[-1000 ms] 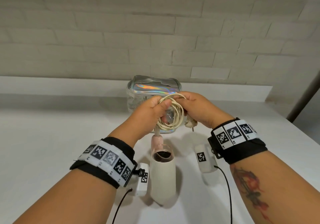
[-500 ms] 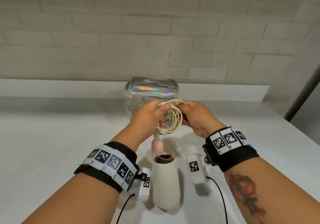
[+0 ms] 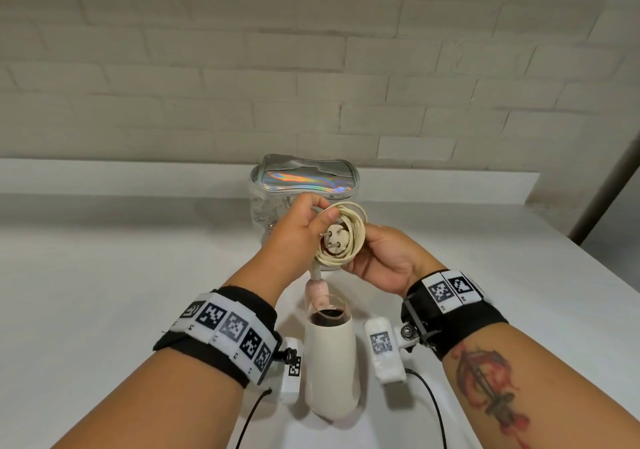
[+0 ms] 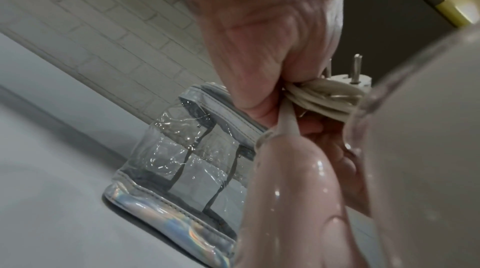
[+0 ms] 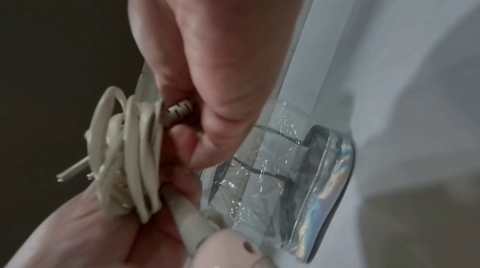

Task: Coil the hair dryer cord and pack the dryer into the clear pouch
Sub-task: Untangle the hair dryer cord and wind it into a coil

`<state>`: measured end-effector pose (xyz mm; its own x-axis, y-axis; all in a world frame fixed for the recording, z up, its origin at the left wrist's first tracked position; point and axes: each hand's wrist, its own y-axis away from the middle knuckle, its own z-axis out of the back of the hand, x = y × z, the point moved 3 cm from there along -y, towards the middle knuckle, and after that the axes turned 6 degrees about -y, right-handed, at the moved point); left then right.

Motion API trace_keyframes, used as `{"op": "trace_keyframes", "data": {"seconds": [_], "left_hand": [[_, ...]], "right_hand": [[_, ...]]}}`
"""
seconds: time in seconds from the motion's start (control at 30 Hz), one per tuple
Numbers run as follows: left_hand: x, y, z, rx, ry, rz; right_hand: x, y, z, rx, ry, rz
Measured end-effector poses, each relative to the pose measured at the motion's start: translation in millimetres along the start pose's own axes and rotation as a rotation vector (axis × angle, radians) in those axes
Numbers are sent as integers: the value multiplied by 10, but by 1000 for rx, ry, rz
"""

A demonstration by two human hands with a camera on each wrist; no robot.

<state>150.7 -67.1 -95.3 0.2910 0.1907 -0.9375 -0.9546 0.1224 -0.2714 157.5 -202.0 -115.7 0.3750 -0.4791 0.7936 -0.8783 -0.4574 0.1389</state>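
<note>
The cream cord (image 3: 346, 240) is gathered into a small bundle of loops held in the air above the white table (image 3: 104, 275), just near of the clear pouch (image 3: 304, 180); the left hand (image 3: 298, 237) pinches the far-left side of the loops between thumb and curled fingers, and the right hand (image 3: 388, 261) cups the right side, its fingers curled round the strain relief behind the two-pin plug (image 3: 335, 243), whose pins poke toward the camera through the middle of the coil. From the bundle a short run of cord drops to the pink handle (image 3: 317, 292) of the hair dryer (image 3: 330, 355), whose cream barrel lies on the table between the forearms, open end facing up and far.

The cord looks springy and smooth, so the loops will likely fan out the moment either pinch loosens; best held across all the strands at once, where they cross. The dryer looks rigid, glossy and light enough for one hand; the handle, close to the coil, seems the natural hold, keeping the coil pressed against it. The pouch stands upright with soft, crinkled film walls and an iridescent top, seemingly zipped; it will probably buckle or slide if pushed, so it likely wants one hand steadying it.
</note>
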Motion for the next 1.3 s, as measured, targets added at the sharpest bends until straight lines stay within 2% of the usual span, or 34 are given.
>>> {"op": "trace_keyframes", "data": {"seconds": [0.17,0.33,0.5,0.6,0.7,0.77,0.8,0.9,1.03,1.13,1.23,1.3], "left_hand": [[11,-16,51,-11,82,-3],[11,-13,26,-62,174,-1],[-9,-55,34,-123,203,13],[46,-79,75,-176,119,24],[106,-110,97,-231,160,83],[123,-130,88,-258,227,139],[132,-130,81,-273,257,169],[131,-122,69,-315,298,225],[99,-91,89,-309,331,223],[94,-47,100,-248,221,107],[82,-13,102,-211,133,-5],[90,-8,134,-250,58,15]], "right_hand": [[44,16,94,78,-103,85],[46,-2,107,28,-1,142],[73,96,35,84,27,139],[171,133,-44,15,390,216],[200,219,-264,41,978,370],[138,240,-348,-1,1390,499],[118,242,-372,-62,1494,595],[56,219,-401,-216,1591,848],[19,261,-512,-211,1523,964],[98,420,-794,-163,1475,1123],[215,577,-1061,-7,1189,1090],[410,596,-1068,-66,950,1078]]}}
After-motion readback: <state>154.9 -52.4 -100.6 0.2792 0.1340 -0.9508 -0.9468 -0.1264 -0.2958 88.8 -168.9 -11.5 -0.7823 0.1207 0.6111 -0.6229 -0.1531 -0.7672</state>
